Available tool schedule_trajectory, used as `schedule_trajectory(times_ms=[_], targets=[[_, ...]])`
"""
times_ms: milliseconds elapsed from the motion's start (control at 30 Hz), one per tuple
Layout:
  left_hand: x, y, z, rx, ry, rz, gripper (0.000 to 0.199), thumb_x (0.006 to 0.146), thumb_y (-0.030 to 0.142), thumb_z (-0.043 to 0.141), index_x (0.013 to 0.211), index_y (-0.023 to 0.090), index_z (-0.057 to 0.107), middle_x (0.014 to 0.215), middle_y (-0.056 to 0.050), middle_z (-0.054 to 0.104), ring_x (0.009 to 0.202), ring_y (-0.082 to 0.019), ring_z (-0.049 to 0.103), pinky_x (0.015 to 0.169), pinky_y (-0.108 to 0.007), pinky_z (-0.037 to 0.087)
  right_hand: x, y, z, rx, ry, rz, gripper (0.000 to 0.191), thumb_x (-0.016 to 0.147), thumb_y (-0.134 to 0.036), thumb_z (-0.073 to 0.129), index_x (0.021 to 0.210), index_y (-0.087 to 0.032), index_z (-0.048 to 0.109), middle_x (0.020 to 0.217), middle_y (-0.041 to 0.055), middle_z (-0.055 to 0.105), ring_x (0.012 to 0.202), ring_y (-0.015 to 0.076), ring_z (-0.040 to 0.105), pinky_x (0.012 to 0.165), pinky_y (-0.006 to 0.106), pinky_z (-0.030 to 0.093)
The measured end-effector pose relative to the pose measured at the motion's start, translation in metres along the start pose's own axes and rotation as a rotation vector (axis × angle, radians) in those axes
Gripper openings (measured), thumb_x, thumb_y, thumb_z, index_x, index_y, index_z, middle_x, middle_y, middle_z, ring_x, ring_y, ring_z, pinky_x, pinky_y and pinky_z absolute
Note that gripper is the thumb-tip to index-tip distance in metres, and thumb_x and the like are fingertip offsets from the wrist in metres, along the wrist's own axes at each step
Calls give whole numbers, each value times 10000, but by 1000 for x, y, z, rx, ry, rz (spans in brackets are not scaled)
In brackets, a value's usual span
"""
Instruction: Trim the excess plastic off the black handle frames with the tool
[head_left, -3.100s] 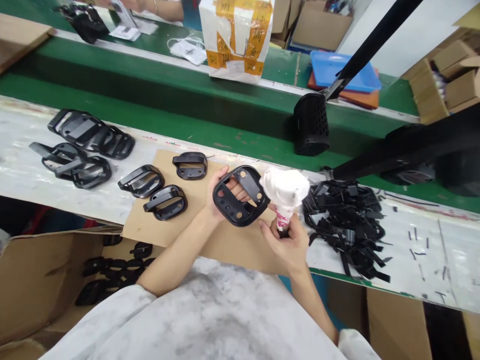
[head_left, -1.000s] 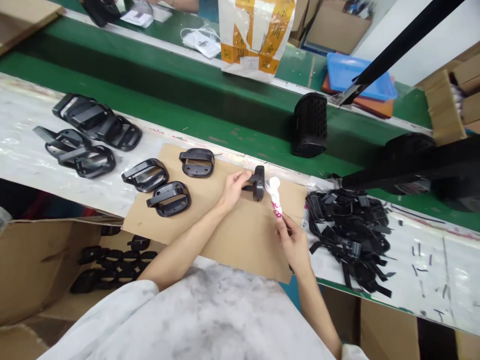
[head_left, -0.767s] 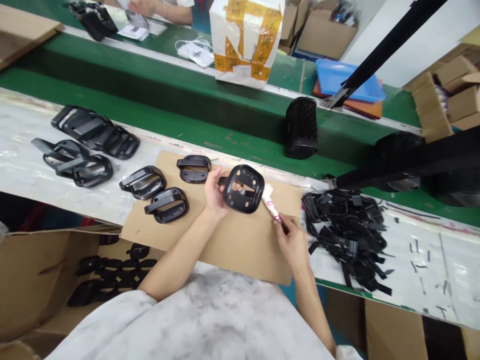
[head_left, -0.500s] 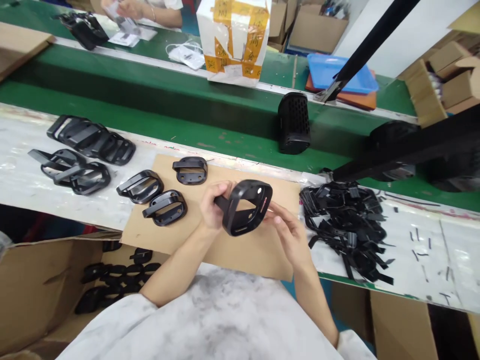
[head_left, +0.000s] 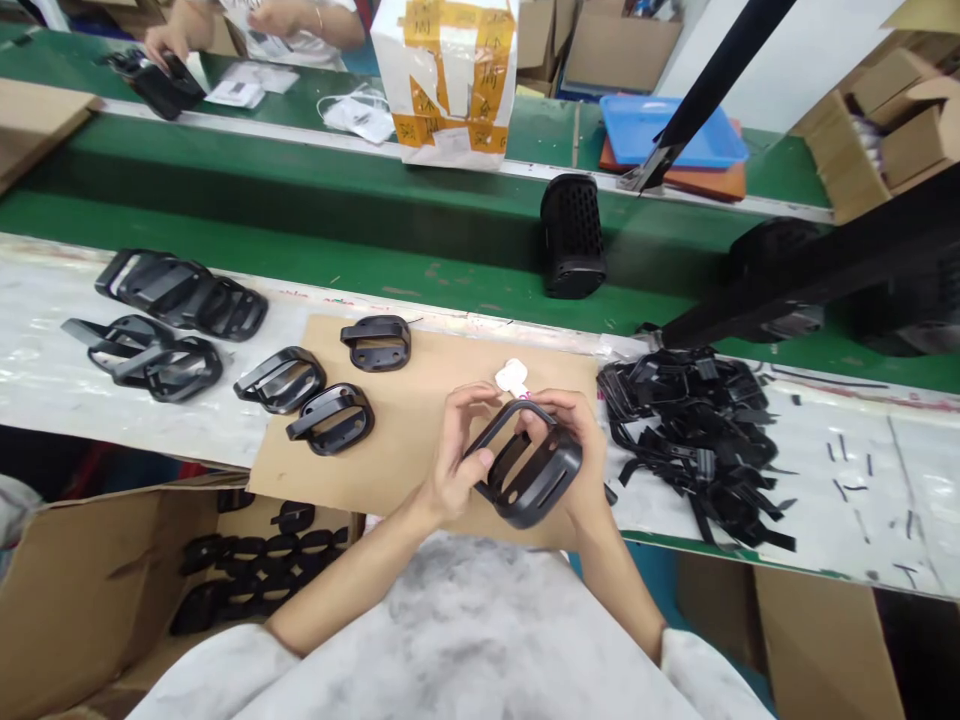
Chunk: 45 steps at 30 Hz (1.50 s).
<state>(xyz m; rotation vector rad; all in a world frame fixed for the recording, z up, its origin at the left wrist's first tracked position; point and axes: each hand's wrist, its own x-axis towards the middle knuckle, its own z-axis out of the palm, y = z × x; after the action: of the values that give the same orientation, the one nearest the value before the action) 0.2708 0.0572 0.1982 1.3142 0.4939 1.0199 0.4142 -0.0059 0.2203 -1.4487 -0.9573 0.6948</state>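
Note:
Between both hands I hold a black plastic frame with a handle bar (head_left: 537,478), tilted above the cardboard sheet (head_left: 405,440). My left hand (head_left: 461,455) grips its left side, thumb in front. My right hand (head_left: 576,435) wraps the right side, its fingers partly hidden behind the frame. A small white piece (head_left: 511,376) with a pink mark lies on the cardboard just beyond my hands. To the left, three like frames rest on or at the sheet: a rear frame (head_left: 376,343), a middle frame (head_left: 280,380) and a front frame (head_left: 331,419).
More black frames (head_left: 180,290) stand on the left of the white table. A heap of black straps (head_left: 686,440) lies to the right. An open carton (head_left: 97,590) with several black parts sits below left. A black post (head_left: 817,285) slants across the right. Opposite, a co-worker's hand (head_left: 166,45) touches a black device.
My hands have turned the frame over and drawn it slightly nearer and right. The white piece beyond it now shows. The co-worker's hand has reached onto the black device.

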Motion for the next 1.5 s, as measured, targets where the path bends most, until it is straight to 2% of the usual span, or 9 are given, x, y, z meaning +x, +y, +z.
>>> schedule_trajectory(times_ms=[100,233,367,500,667,833,1033,1267,1500], targets=[[-9,-3,5,-149,64,-230,397,951,526,565,1215,230,577,1108,-81,597,988,-228,567,919,-367,457,2,2,-3,-136,-54,-70,238,996,-347,658,1208,-262,724,1032,53,765,899,207,740,830,342,602],[-9,-2,9,-345,121,-491,442,981,595,474,777,204,504,715,-17,497,686,-168,451,695,-315,396,6,4,-4,-158,-102,-170,256,1016,-283,623,1236,-296,753,1256,58,745,1115,232,722,994,389,568],[-8,-1,11,-309,79,-630,555,968,606,492,595,221,349,576,9,369,576,-140,341,630,-323,337,7,9,-2,-153,-106,-123,252,1016,-316,615,1217,-290,765,1179,48,781,901,211,763,897,372,601],[-14,1,17,-267,138,-636,577,982,641,426,589,232,320,558,19,319,554,-139,311,611,-330,327,2,8,2,-200,-56,-53,230,1009,-357,614,1088,-246,799,913,26,797,572,161,674,626,309,580],[-8,11,13,-367,130,-685,565,960,612,524,594,213,363,553,23,344,556,-122,324,589,-304,301,3,0,4,-267,5,-73,228,998,-362,634,1082,-236,805,662,-13,707,523,162,654,603,299,575],[1,23,-8,-560,-44,-874,555,894,618,672,639,162,484,597,0,485,515,-67,326,515,-228,288,12,-7,0,-207,-16,-51,244,999,-394,631,1071,-233,800,775,13,763,516,152,649,576,294,573],[-8,23,-24,-805,-121,-1045,409,873,512,754,853,125,622,829,-23,634,400,26,174,355,-155,81,14,-7,-4,-220,60,-59,233,988,-388,640,1048,-229,800,924,43,800,538,150,651,584,295,584],[-14,22,-16,-1042,-46,-1028,222,970,327,667,883,129,621,857,15,613,341,51,138,314,-139,69,16,-5,-7,-191,87,-85,211,992,-350,636,1066,-231,793,975,48,800,561,145,661,599,297,590],[-12,29,-14,-1097,-19,-962,274,1040,303,535,839,122,585,756,31,568,297,54,157,345,-144,137,16,-2,-4,-171,27,-115,215,1013,-352,605,1070,-232,774,1029,49,789,568,136,670,607,291,585]])
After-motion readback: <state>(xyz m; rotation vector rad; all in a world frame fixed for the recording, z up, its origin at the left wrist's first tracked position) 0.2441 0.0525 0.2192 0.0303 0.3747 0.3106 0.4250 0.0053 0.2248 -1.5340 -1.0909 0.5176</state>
